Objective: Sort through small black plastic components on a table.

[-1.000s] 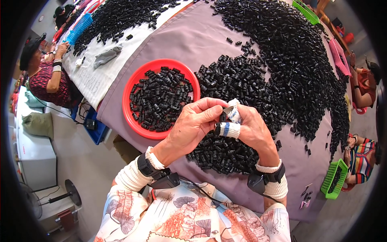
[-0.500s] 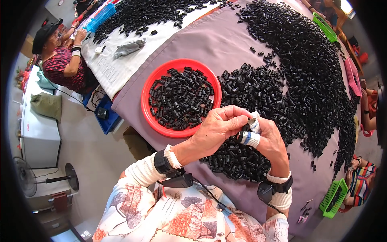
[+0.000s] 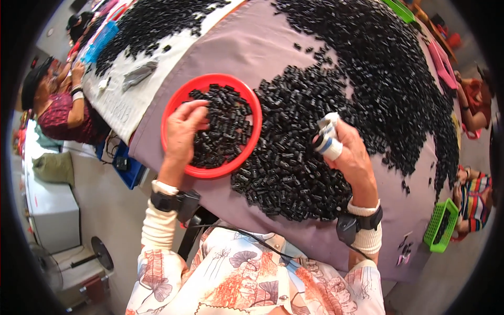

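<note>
Head view, contents:

Left hand (image 3: 184, 131): over the left side of the red basin, fingers bent inward above the contents; blurred, so whether it is spread or pinching a piece cannot be told.

Right hand (image 3: 353, 152): above the right part of the near pile, fingers curled, thumb and a finger capped in white wrappings (image 3: 331, 146) with blue stripes; whether they pinch anything cannot be told.

Red basin (image 3: 205, 173): round, shallow, on the mauve cloth, left of the near pile and just beside it.

Black pieces in the basin (image 3: 223, 126): small, short, tube-like, many, loosely heaped.

Near pile (image 3: 291, 173): same kind of black pieces, heaped in front of the person, between basin and right hand.

Far spread (image 3: 378, 79): a broad bank of black pieces, running along the upper right of the table.

Mauve cloth (image 3: 231, 50): covers the table, lightly creased.

Green basket (image 3: 441, 226): at the table's right edge, dark items inside.

Pink basket (image 3: 442, 65): upper right, beside the far spread.

Grey bag (image 3: 139, 75): crumpled, on the white cloth (image 3: 113, 97) at upper left.

Co-worker (image 3: 63, 113): at left, in a dark cap, beside the white cloth.
</note>
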{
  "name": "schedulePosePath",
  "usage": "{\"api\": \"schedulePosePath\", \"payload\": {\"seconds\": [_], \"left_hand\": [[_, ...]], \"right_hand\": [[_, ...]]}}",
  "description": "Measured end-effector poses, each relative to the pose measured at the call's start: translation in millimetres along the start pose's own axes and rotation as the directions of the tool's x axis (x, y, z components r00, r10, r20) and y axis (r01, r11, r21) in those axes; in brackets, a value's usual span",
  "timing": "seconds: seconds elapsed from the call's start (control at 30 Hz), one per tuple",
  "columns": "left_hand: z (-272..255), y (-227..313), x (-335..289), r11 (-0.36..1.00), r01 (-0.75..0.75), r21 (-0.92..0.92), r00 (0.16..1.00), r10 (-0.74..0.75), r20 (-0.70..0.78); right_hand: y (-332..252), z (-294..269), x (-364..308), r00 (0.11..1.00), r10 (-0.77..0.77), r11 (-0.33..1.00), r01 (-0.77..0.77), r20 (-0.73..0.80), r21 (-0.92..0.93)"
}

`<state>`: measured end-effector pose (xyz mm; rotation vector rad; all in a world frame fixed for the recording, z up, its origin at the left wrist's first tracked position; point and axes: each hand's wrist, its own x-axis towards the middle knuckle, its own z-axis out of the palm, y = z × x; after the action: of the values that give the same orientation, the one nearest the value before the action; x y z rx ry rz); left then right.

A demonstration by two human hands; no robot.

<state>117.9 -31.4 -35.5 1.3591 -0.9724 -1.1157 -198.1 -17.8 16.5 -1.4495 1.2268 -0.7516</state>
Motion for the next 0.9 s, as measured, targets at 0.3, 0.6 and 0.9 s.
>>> {"api": "schedulePosePath", "payload": {"seconds": [0.3,0.6,0.9], "left_hand": [[73.2,2.6,-35.7,0.811,-0.425,0.403,0.87,0.243,0.428],[150.7,-32.0,-55.5,0.425,-0.729,0.537,0.675,0.312,0.669],[133.8,-11.3,-41.7,0.988,0.126,0.09,0.763,-0.154,0.628]], "right_hand": [[13.9,-21.9,-10.9,0.982,0.073,0.991,-0.052,-0.177,0.121],[22.1,-22.4,-20.7,0.987,0.121,0.992,-0.115,-0.11,0.057],[25.4,-13.2,-22.0,0.985,0.157,0.983,-0.15,-0.066,0.104]]}}
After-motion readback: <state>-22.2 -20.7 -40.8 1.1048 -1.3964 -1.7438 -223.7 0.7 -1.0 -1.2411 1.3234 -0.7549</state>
